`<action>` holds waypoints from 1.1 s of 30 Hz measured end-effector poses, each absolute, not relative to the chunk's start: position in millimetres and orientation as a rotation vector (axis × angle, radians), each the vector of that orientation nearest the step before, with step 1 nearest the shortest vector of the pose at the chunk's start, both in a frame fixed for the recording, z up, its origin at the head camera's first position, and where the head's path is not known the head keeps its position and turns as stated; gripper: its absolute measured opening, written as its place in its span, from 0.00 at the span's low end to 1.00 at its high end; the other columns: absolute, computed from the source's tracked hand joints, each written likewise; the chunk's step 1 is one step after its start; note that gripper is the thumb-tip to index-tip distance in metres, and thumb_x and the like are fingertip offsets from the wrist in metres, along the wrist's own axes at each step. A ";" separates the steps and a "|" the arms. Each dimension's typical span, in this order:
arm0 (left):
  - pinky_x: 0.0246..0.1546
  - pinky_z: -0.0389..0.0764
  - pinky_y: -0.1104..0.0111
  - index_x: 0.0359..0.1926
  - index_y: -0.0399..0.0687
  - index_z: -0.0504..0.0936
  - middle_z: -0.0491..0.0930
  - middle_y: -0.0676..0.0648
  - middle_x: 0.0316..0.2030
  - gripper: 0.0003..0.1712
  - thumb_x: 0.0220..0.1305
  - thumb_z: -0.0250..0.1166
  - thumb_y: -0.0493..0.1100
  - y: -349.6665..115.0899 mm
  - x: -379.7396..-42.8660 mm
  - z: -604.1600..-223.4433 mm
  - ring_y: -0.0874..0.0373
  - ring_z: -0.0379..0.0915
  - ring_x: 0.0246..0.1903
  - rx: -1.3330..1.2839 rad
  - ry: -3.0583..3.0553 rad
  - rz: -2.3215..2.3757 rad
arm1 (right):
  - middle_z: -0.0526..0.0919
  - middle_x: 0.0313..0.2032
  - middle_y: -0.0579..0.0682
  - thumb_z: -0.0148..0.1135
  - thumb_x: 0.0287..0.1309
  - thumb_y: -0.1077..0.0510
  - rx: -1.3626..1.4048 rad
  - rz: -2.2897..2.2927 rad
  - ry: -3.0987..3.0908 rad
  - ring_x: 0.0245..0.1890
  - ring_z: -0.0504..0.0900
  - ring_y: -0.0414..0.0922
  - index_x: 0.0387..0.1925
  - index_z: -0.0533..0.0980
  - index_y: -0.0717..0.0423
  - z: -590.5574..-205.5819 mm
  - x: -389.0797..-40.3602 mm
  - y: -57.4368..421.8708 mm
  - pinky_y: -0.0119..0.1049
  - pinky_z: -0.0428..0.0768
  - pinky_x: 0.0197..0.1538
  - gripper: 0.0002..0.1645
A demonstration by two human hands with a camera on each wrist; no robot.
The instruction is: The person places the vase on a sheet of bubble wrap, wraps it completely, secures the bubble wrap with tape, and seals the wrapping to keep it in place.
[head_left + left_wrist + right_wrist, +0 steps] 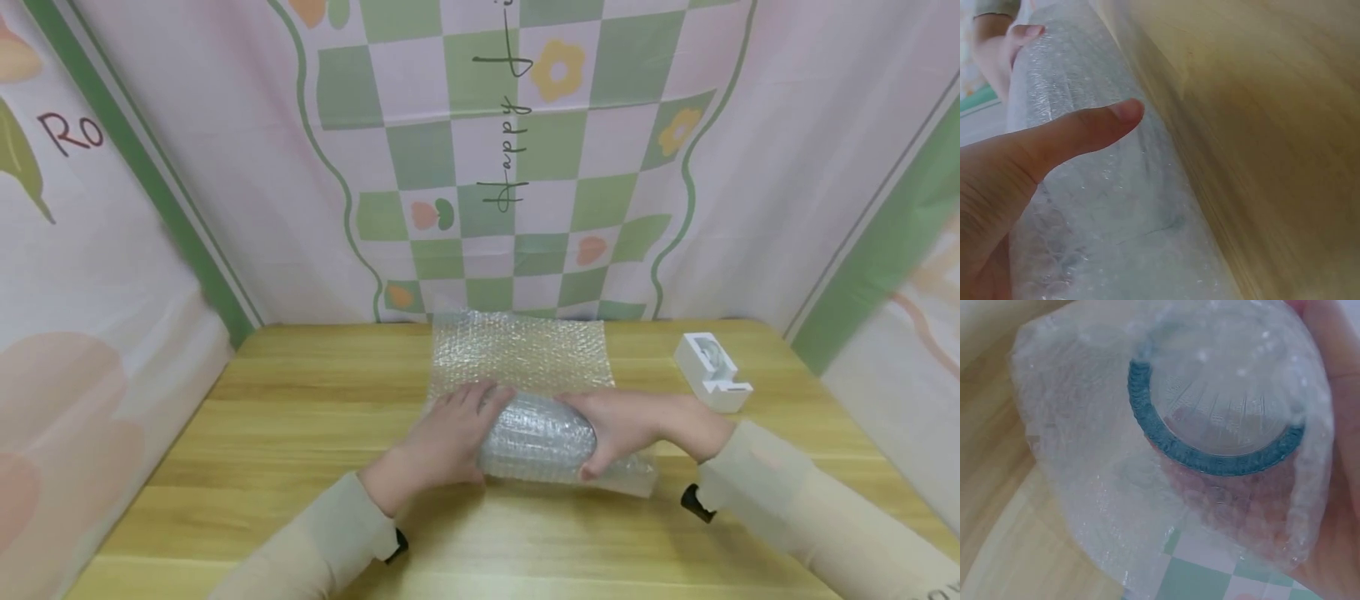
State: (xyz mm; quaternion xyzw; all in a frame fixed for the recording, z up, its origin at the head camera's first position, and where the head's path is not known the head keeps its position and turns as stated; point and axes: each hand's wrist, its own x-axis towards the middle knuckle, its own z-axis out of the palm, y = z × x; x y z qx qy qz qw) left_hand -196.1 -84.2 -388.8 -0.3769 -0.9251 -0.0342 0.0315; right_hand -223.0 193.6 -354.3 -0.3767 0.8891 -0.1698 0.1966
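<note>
A roll of bubble wrap (536, 446) lies crosswise on the wooden table, with a flat stretch of the same wrap (517, 350) spread behind it. My left hand (450, 437) grips the roll's left end; in the left wrist view its thumb (1091, 128) lies across the top. On the right end, my right hand (622, 423) holds the roll with the thumb at the near side. Through the roll's end, the right wrist view shows a round, clear, ribbed object (1216, 422) with a teal ring (1213, 464) inside. Its full shape is hidden by the wrap.
A white tape dispenser (708, 375) with a roll of clear tape stands at the right rear of the wooden table (315, 400). Printed curtains (517, 150) hang behind and on both sides of the table.
</note>
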 end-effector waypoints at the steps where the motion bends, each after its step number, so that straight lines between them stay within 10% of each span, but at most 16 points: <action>1: 0.69 0.66 0.46 0.79 0.48 0.50 0.60 0.34 0.73 0.75 0.35 0.88 0.55 -84.2 -196.6 -389.6 0.39 0.59 0.71 -1.161 -2.847 -0.121 | 0.80 0.51 0.48 0.84 0.37 0.46 -1.050 -0.479 2.481 0.47 0.80 0.44 0.69 0.64 0.70 -353.5 -223.5 193.1 0.47 0.82 0.54 0.62; 19: 0.65 0.71 0.45 0.76 0.45 0.54 0.66 0.32 0.69 0.71 0.35 0.87 0.53 -88.0 -209.6 -404.9 0.38 0.63 0.69 -1.173 -2.785 -0.224 | 0.53 0.75 0.73 0.79 0.46 0.36 -0.994 -0.509 2.442 0.73 0.58 0.70 0.77 0.51 0.70 -347.7 -229.3 199.4 0.66 0.59 0.71 0.72; 26: 0.70 0.66 0.50 0.76 0.41 0.56 0.68 0.33 0.68 0.70 0.35 0.87 0.53 -88.8 -212.8 -404.4 0.39 0.66 0.68 -1.161 -2.805 -0.282 | 0.70 0.68 0.65 0.71 0.57 0.34 -1.165 -0.552 2.701 0.64 0.73 0.65 0.76 0.62 0.59 -333.6 -216.5 214.6 0.64 0.73 0.64 0.55; 33: 0.70 0.66 0.49 0.77 0.39 0.56 0.67 0.32 0.69 0.72 0.34 0.88 0.53 -88.4 -214.9 -401.0 0.39 0.65 0.68 -1.130 -2.845 -0.323 | 0.80 0.55 0.56 0.79 0.48 0.40 -1.479 -0.294 3.020 0.54 0.79 0.56 0.61 0.77 0.61 -344.3 -193.8 210.1 0.57 0.79 0.58 0.44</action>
